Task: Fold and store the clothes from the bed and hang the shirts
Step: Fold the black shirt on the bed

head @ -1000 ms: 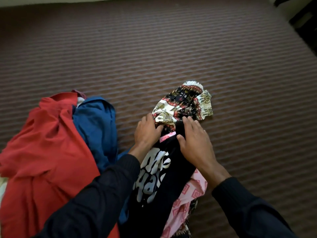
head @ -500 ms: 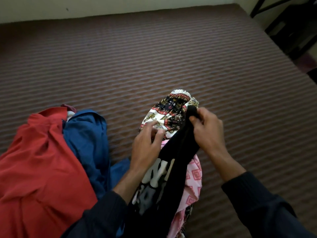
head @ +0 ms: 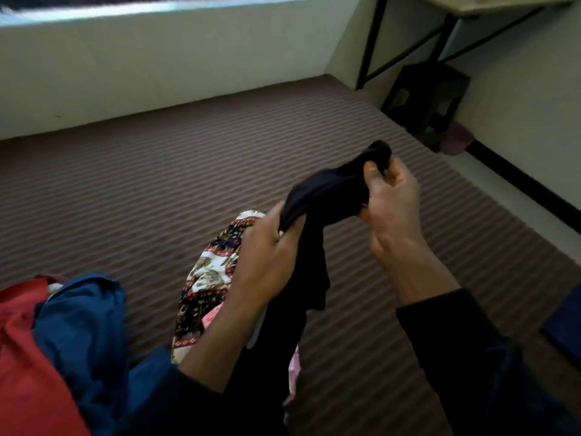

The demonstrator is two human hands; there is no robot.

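A black shirt [head: 327, 193] is lifted above the bed, bunched between both hands, its body hanging down toward me. My left hand [head: 267, 256] grips it from the left, fingers curled round the fabric. My right hand [head: 393, 196] pinches the top end near the collar. Under the shirt lies a patterned black, white and red garment [head: 210, 278], with a pink one [head: 294, 366] partly hidden beneath. A blue garment [head: 81, 325] and a red garment [head: 22, 366] are heaped at the lower left.
The bed has a brown striped cover [head: 157, 184] stretching to the wall [head: 157, 67]. At the right stand a black-framed table [head: 440, 33] and a dark stool [head: 430, 99] on the floor. A dark blue item [head: 566, 322] sits at the right edge.
Both hands have lifted the black shirt up off the pile and away from the patterned garment. My view has tilted upward, bringing the wall and table into sight.
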